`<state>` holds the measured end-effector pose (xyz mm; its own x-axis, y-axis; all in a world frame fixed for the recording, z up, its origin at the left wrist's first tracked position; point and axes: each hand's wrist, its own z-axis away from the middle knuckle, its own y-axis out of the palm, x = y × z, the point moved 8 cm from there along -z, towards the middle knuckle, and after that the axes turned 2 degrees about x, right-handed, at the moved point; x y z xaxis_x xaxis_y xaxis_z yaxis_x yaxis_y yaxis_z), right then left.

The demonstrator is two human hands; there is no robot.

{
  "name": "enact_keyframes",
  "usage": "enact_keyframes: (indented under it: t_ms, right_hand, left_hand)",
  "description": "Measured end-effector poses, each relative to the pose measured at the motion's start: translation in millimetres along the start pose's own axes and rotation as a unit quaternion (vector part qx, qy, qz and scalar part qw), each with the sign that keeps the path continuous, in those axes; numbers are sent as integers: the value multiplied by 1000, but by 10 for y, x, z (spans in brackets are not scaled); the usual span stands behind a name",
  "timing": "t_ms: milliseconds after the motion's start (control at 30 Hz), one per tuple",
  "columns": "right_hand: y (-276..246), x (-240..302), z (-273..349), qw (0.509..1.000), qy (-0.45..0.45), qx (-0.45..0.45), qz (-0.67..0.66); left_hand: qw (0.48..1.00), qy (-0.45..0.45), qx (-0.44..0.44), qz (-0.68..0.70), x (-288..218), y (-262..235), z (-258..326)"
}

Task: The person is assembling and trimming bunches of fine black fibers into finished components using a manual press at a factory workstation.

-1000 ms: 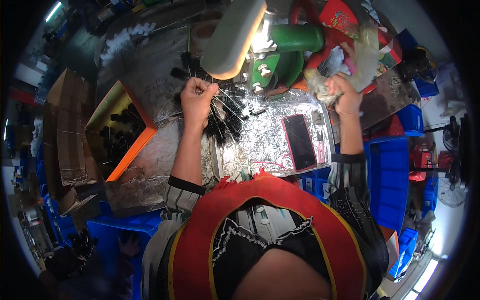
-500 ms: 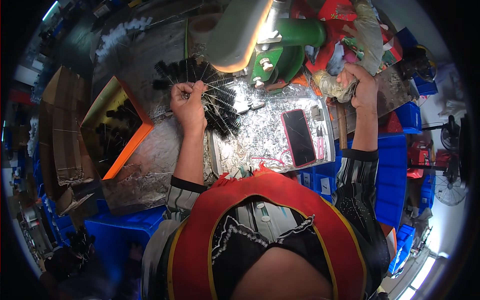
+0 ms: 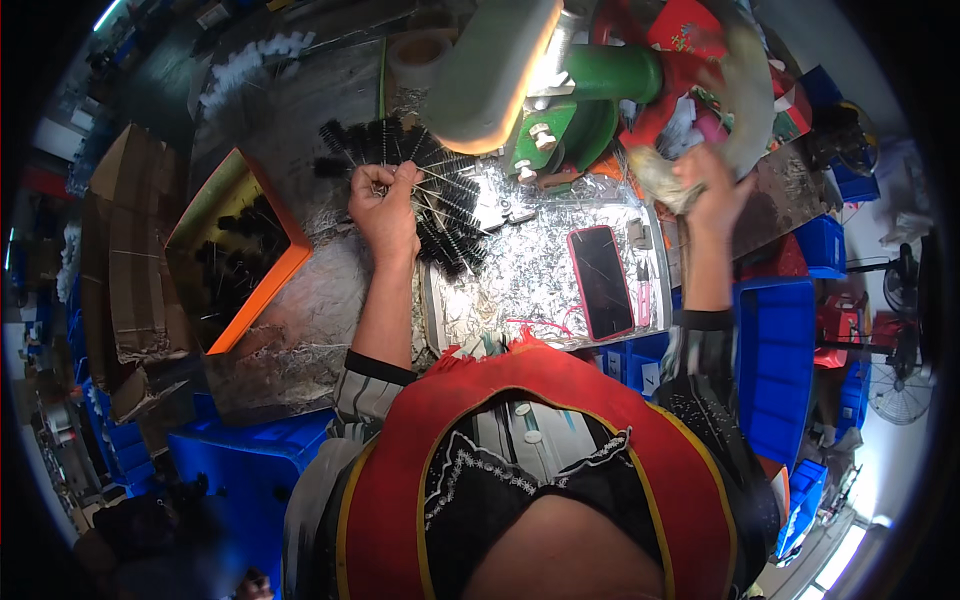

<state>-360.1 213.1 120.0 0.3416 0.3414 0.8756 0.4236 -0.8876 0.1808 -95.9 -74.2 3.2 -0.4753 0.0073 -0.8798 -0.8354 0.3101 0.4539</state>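
Note:
My left hand [image 3: 385, 208] is closed around a fanned bunch of black bristle brushes on wire stems [image 3: 415, 175], held over the bench. My right hand [image 3: 705, 185] is raised at the right and grips a pale, fuzzy bundle [image 3: 665, 180] that is blurred. Between the hands lies a tray of shiny metal bits [image 3: 535, 275] with a red-edged phone [image 3: 603, 282] on it. A green machine with a pale cylindrical head [image 3: 500, 70] stands just beyond the tray.
An orange-rimmed box holding more black brushes [image 3: 235, 255] sits at the left, beside stacked cardboard [image 3: 125, 270]. Blue plastic bins [image 3: 775, 370] stand at the right and lower left. White brushes [image 3: 245, 65] lie at the far left of the bench. A tape roll [image 3: 420, 55] lies near them.
My left hand has lifted the fanned brushes farther from me and leftward. My right hand has moved up with its bundle, toward the right side of the machine.

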Motion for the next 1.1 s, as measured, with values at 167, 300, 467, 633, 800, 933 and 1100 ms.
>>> enact_keyframes:
  t_ms: [167,300,467,633,800,933,1100]
  right_hand:
    - [111,-202,15,995,22,61,-71]
    - [167,-49,-87,992,115,54,5]
    - [94,-54,-77,991,120,51,14]
    - [-49,-205,82,993,89,29,77]
    - [13,-417,735,954,171,17,248]
    - [832,-373,1138,966,69,173,180]
    - [1975,-166,1389,899,-133,336,247]
  left_hand:
    - [988,-53,93,-110,38,190,32]
    - [991,-32,98,-80,57,183,15]
    - [995,-32,84,-50,56,167,29]
    - [998,-23,41,-32,-26,54,78]
    - [999,-13,40,-21,-34,-4,104]
    - [998,6,52,-16,-143,-59,205]
    - [999,7,54,1,-180,-177,291]
